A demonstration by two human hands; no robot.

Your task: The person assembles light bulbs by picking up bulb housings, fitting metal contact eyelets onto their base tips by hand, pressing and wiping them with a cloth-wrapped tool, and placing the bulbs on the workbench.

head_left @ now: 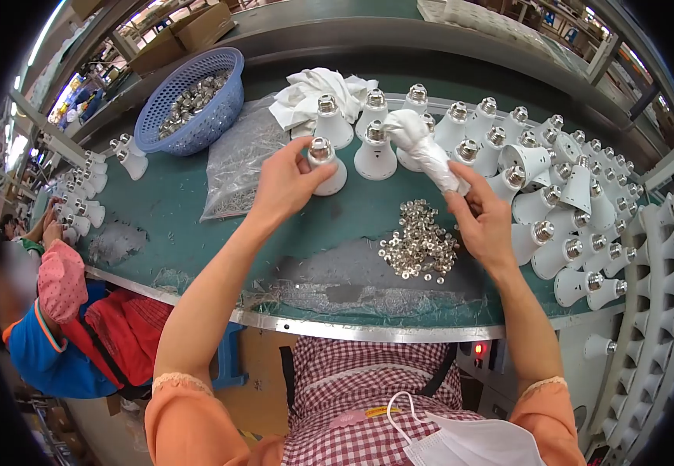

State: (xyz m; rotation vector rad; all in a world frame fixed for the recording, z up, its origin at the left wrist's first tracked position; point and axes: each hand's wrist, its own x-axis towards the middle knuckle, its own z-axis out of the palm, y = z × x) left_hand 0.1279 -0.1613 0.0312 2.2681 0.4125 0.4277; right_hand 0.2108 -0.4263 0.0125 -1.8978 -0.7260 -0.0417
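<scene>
My left hand (pixel 290 180) is closed round a white bulb housing (pixel 329 180) with a metal screw cap, which stands upright on the green table. In my right hand (pixel 480 213) is a tool wrapped in white cloth (pixel 421 147), its rounded end pointing up and left, beside the upright housings. Another white housing (pixel 375 159) stands between my hands. Small metal pieces (pixel 421 241) lie in a loose pile below the wrapped tool, left of my right hand.
A blue basket (pixel 144 128) of metal caps stands at the back left, beside a clear plastic bag (pixel 236 167) of small parts. White cloth (pixel 302 97) lies behind. Many housings (pixel 578 286) crowd the right side. At the far left sits a co-worker (pixel 63 283).
</scene>
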